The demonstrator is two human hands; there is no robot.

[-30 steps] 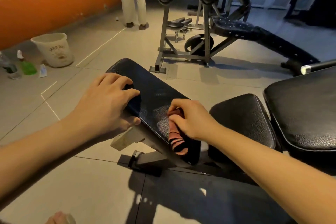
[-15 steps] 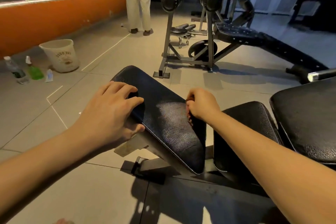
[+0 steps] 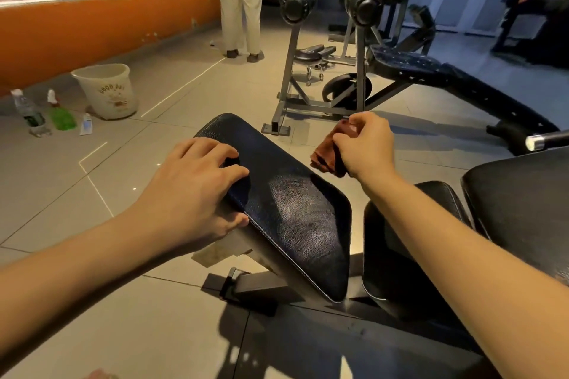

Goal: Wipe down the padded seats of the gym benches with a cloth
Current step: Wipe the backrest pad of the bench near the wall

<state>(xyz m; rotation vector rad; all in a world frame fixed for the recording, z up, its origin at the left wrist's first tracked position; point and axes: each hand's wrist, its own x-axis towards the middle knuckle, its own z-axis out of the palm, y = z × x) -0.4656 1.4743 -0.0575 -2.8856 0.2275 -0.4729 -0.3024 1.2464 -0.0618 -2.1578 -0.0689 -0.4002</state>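
A black padded bench pad (image 3: 295,212) tilts in front of me, its leather shiny in the middle. My left hand (image 3: 194,191) grips the pad's left edge, fingers on top and thumb under the rim. My right hand (image 3: 366,144) holds a folded reddish-brown cloth (image 3: 329,152) just off the pad's far right edge, lifted clear of the leather. A second black pad (image 3: 397,249) sits lower to the right, partly hidden by my right forearm. A larger black seat (image 3: 523,203) fills the right edge.
A white bucket (image 3: 106,91), a clear bottle (image 3: 29,112), a green spray bottle (image 3: 60,112) and a small tube (image 3: 86,124) stand by the orange wall at left. A person (image 3: 240,0) stands beyond. A weight rack (image 3: 326,49) with a long bench (image 3: 446,74) lies ahead.
My right hand has slid the cloth from the pad's near right side up along its right edge and lifted it off the far corner. My left hand has kept its grip.
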